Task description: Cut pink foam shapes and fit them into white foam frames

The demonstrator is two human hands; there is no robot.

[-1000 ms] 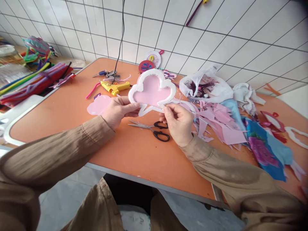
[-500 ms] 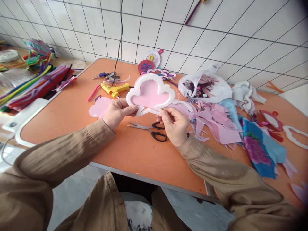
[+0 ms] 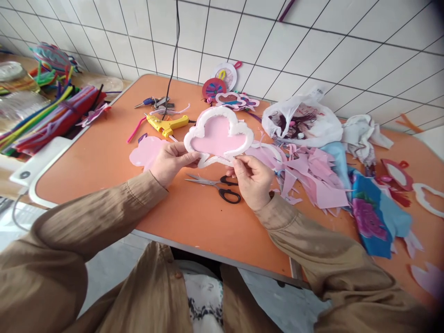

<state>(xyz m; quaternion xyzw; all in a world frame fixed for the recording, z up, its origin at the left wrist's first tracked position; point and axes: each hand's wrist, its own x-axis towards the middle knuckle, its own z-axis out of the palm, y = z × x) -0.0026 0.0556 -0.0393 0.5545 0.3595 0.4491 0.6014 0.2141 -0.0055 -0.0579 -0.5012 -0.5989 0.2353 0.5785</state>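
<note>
A cloud-shaped white foam frame [image 3: 245, 137] with a pink sheet [image 3: 217, 134] behind its opening is held up above the table. My left hand [image 3: 172, 162] pinches its lower left edge between thumb and fingers. At the lower right edge, my right hand [image 3: 253, 178] pinches it too. Below the frame, black-handled scissors [image 3: 211, 182] lie with blades apart, their handles close to my right hand. A pink cloud-shaped piece [image 3: 144, 152] rests on the table just beyond my left hand. Behind it lies a yellow glue gun [image 3: 166, 124].
On the right are pink scraps [image 3: 315, 178], a white plastic bag [image 3: 301, 122] and blue floral cloth [image 3: 369, 212]. Finished-looking round ornaments [image 3: 214, 88] lean by the tiled wall. Keys [image 3: 157, 102] lie at the back. Bundled pipe cleaners [image 3: 62, 118] sit at the left. A black cord [image 3: 175, 51] hangs down.
Both hands keep their hold on the foam frame, which has hardly moved. The view has shifted slightly.
</note>
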